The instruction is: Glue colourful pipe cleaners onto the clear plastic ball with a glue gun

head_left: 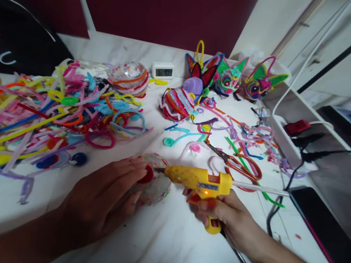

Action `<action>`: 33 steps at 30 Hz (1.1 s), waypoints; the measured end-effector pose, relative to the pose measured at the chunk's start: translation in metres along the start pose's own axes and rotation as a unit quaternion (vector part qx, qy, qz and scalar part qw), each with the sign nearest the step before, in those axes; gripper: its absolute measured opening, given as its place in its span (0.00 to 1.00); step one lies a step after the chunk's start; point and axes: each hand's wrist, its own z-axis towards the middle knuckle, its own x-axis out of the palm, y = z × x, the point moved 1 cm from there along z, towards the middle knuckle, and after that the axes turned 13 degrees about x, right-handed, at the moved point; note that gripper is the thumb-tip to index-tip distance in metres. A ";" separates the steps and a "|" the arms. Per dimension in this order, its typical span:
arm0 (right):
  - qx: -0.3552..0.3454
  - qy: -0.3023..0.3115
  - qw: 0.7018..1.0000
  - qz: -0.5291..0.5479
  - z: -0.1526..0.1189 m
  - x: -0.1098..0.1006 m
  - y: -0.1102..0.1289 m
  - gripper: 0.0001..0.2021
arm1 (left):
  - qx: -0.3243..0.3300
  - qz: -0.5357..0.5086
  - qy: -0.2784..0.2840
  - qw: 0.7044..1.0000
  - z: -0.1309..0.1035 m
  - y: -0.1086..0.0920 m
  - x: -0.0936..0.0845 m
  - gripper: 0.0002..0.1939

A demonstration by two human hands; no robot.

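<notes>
In the head view my right hand (216, 209) is wrapped round the handle of a yellow glue gun (197, 180), whose small light glows orange. Its nozzle points left, close to a red coil (146, 175) at the fingertips of my left hand (107, 192). A clear round piece (156, 189) with a colourful rim lies on the white marbled table (155, 246), partly under my left fingers. Those fingers are bent together against the red coil and the clear piece. A glue stick (260, 188) sticks out of the gun's back.
A big heap of pipe cleaners (27, 123) covers the left. Orange-handled scissors (241, 163) lie behind the gun. Decorated balls (178, 104), a small clock (162, 71) and eared figures (228, 79) stand at the back. A phone (330, 236) and cables lie right.
</notes>
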 end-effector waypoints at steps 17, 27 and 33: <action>0.052 0.003 0.999 0.002 -0.004 -0.004 -0.005 0.13 | 0.007 0.014 -0.019 1.000 0.004 0.002 0.000 0.22; 0.028 0.008 1.000 0.004 -0.002 -0.001 -0.005 0.12 | -0.007 0.010 -0.016 1.000 0.003 0.000 0.001 0.22; 0.038 0.017 0.999 -0.009 -0.005 -0.002 -0.007 0.14 | -0.010 -0.009 -0.018 1.000 0.004 0.001 0.001 0.24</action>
